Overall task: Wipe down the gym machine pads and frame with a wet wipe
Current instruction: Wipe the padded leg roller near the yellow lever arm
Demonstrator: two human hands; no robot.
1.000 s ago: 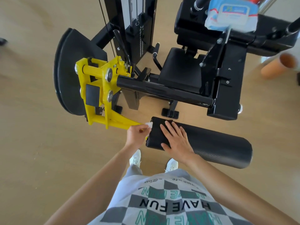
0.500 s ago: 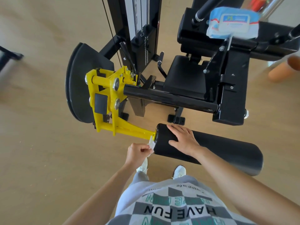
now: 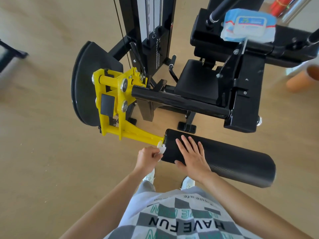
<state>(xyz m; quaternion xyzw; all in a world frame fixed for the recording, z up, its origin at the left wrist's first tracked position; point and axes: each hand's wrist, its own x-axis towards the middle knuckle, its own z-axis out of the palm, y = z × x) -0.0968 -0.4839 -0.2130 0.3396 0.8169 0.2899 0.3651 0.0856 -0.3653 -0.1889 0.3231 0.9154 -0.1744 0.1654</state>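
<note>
A black gym machine stands ahead with a yellow pivot arm [image 3: 120,104] that runs down to a black roller pad [image 3: 229,161]. My left hand [image 3: 146,158] pinches a small white wet wipe [image 3: 162,149] against the left end of the roller pad, where the yellow arm joins it. My right hand [image 3: 191,156] lies flat with straight fingers on top of the pad, just right of that end. The black seat pad [image 3: 198,83] and a black cross bar [image 3: 179,100] sit behind.
A blue and white pack of wet wipes [image 3: 248,27] lies on the machine's upper black pad at the top right. The weight stack [image 3: 148,28] rises behind the yellow arm. An orange tube [image 3: 303,78] lies on the wooden floor at the right edge.
My left hand with the wipe slid down the pad's left end and back up a little. My right hand's fingers have straightened flat on the pad. The view moved closer.
</note>
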